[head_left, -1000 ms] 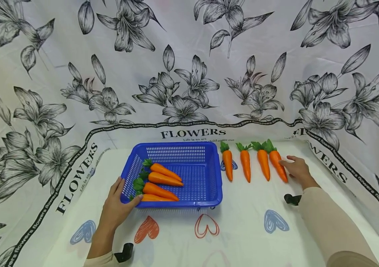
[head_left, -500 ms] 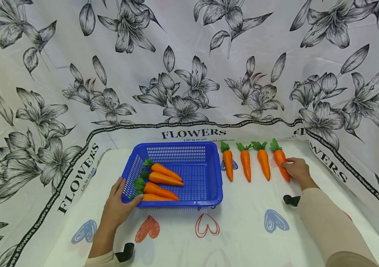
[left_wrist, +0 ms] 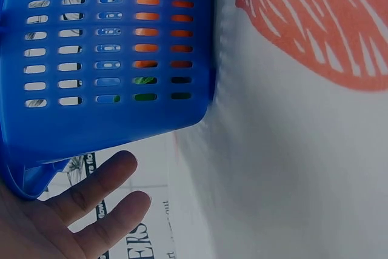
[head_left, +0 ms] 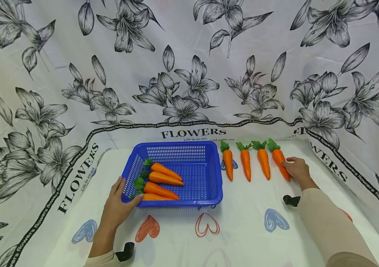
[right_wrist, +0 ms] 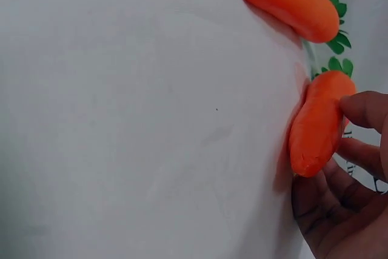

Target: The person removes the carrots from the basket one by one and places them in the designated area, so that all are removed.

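In the head view a blue plastic basket (head_left: 214, 200) holds several orange carrots (head_left: 166, 178) with green tops, lying in its left half. My left hand (head_left: 117, 205) holds the basket's near left corner, thumb over the rim; two of its fingers (left_wrist: 109, 225) stretch out below the rim in the left wrist view. Right of the basket lies a row of carrots (head_left: 245, 165), tops pointing away. My right hand (head_left: 297, 170) holds the rightmost carrot (head_left: 278, 159) by its lower part. In the right wrist view the thumb and a finger touch that carrot (right_wrist: 321, 125), which lies on the cloth.
A white cloth (head_left: 239, 230) printed with red and blue hearts covers the table. Behind and at both sides rises a flower-printed curtain (head_left: 182, 96). A black strap piece (head_left: 125, 252) sits at the left wrist, another strap piece (head_left: 291, 200) at the right.
The rightmost carrot has shifted right, away from its neighbour, with my right hand on it; its top then swung slightly back left. My left hand and the basket have stayed put.
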The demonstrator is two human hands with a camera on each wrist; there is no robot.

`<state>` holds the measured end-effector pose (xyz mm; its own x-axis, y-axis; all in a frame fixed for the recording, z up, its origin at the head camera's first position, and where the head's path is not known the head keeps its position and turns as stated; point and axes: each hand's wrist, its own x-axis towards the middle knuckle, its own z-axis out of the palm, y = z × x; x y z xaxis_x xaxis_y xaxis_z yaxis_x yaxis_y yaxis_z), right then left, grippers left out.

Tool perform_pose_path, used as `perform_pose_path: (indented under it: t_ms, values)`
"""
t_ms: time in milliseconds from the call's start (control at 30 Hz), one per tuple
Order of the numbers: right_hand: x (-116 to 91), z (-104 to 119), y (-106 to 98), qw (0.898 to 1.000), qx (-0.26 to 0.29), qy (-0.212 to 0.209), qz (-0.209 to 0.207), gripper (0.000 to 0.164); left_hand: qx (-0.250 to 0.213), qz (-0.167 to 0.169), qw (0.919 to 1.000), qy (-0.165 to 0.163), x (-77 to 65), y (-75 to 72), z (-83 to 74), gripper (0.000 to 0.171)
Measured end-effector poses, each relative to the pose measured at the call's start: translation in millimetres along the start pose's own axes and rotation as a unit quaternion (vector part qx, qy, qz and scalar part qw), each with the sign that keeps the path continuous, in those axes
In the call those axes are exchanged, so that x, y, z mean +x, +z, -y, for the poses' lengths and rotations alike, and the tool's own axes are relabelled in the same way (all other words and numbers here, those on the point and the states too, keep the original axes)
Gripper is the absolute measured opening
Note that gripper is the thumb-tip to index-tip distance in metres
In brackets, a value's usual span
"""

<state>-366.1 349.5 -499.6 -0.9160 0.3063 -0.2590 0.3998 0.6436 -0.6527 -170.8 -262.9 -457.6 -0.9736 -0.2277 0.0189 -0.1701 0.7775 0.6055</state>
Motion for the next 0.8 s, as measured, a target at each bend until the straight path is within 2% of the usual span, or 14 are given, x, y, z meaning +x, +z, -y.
perform_pose_path:
  t_ms: [267,800]
  values:
    - [-4.7,-3.1,-0.2,1.0,-0.007,-0.016,-0.026,0.05,-0.001,0.0,1.0,0.0,0.2,0.1,0.4,0.104]
    - [-4.6,0.2,-7.5,0.999,0.022,0.023,-0.011,0.061,0.003,-0.001,1.0,-0.003,0.0,-0.5,-0.1,0.105]
